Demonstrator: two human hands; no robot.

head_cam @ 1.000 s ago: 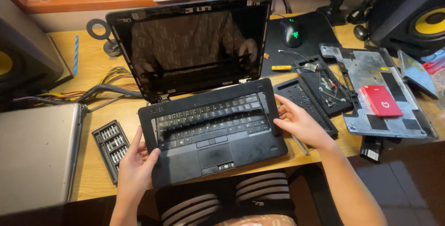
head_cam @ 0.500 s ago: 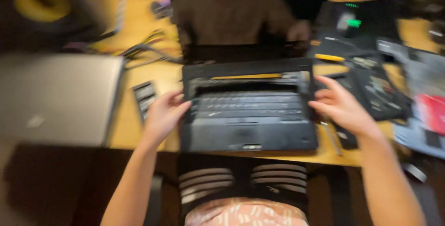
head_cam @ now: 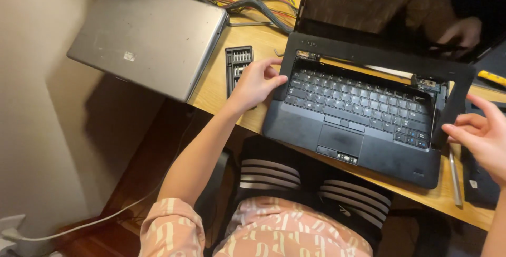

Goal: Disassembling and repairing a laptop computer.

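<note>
The left hand (head_cam: 256, 82) grips the left edge of the black laptop (head_cam: 363, 114) on the wooden desk (head_cam: 253, 41), and the right hand (head_cam: 482, 136), fingers loose, touches its right edge, so both should lift evenly.

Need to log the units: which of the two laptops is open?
The black laptop between both hands, its lid up and keyboard exposed. The silver laptop beside it lies closed.
</note>
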